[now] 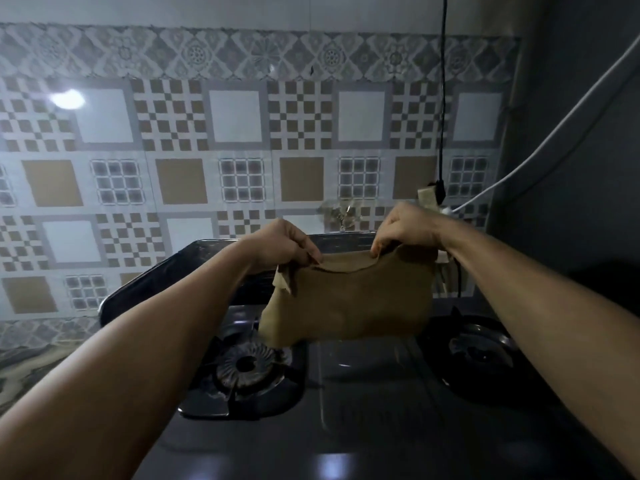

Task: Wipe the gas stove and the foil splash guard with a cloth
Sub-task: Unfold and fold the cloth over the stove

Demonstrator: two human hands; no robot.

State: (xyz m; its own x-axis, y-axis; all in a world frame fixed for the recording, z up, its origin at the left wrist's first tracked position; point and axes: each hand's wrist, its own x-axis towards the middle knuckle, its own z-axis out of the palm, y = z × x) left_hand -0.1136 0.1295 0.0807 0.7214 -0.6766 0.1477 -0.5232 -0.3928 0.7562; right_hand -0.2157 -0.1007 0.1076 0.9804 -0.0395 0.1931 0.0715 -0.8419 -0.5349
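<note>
**Cloth prep, wiping not yet started**

Gas stove [363, 386] filling lower centre of frame; foil splash guard [166, 271] standing behind it, dark and hard to read. Cloth [349, 303] hanging mid-frame above the stove, touching nothing below. Left hand [284, 245] and right hand [407, 226] each pinching its top edge. Next: likely fold, press down, wipe. Right burner [485, 351] in shadow; stove front cut off.

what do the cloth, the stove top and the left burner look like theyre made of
Cloth: soft woven fabric, matte tan; it hangs limp and folds where the left hand and right hand pinch it.
Stove top: probably glossy glass or enamelled metal; it mirrors light patches.
Left burner: likely cast metal, dull grey with ridged slots.
</note>
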